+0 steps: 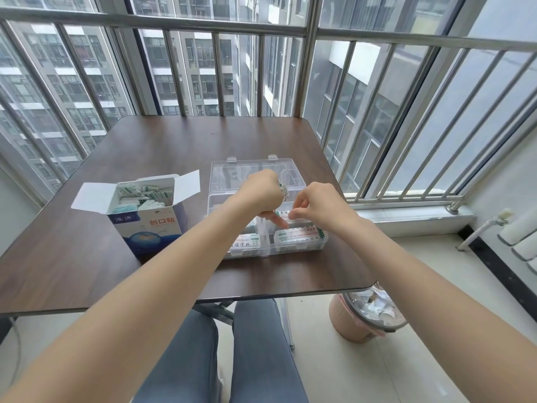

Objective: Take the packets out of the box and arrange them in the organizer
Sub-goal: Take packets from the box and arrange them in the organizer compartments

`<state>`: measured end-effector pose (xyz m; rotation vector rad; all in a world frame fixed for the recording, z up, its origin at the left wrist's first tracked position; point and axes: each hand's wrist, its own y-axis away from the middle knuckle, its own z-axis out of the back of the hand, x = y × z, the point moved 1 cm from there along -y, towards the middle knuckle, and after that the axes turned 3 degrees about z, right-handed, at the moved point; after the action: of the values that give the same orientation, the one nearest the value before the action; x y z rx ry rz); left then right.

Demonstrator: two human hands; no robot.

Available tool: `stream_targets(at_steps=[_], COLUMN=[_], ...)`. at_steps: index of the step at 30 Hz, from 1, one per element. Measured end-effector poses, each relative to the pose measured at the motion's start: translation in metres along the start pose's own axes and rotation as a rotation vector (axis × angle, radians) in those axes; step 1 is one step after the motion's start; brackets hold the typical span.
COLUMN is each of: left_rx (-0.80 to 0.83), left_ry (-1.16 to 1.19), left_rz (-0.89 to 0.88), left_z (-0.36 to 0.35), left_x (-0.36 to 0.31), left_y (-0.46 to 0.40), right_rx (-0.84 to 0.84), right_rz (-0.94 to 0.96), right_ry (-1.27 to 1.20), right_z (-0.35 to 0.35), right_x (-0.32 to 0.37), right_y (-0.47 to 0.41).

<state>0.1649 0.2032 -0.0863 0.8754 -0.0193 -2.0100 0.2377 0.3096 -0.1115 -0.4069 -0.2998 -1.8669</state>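
1. Right hand (315, 206) was over the organizer (263, 205), thumb and forefinger pinching the right end of a packet (286, 214) above a middle compartment on the right side.
2. Left hand (263, 194) was curled into a fist round a small bundle of packets (282, 189) that poked out on its right, with one finger pointing down at the pinched packet's left end.
3. That packet lay with its long axis left to right, just between the two hands, so the right hand was the one placed to set it down; the drop looked to be straight down.
4. Near compartments already held stacked packets (299, 232), the same way round; the far section under the open lid (250, 170) looked unfilled through the clear plastic.
5. Left of the organizer and just apart from it stood the box (148, 225), flaps open, with plenty of packets inside, so I'd judge the job well short of done.
6. Room to move was fair: bare bench (174, 141) on the far side, though the organizer sat close to the bench's near right corner, above a waste bin (367, 318) on the floor.
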Motion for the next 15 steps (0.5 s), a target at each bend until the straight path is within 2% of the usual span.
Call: stream_targets(at_steps=[4,12,15], left_rx=[-0.001,-0.002,-0.082], left_ry=[-0.009,0.159,0.185], left_rz=[0.011,-0.018,-0.046], left_z=[0.0,0.003,0.004], left_x=[0.0,0.011,0.017], left_y=[-0.002,0.0,0.0], right_rx=[0.013,0.0,0.015], right_rz=[0.007,0.032,0.047], right_ry=[0.012,0.006,0.02], right_z=[0.001,-0.003,-0.004], right_x=[0.002,0.002,0.002], right_y=[0.0,-0.002,-0.001])
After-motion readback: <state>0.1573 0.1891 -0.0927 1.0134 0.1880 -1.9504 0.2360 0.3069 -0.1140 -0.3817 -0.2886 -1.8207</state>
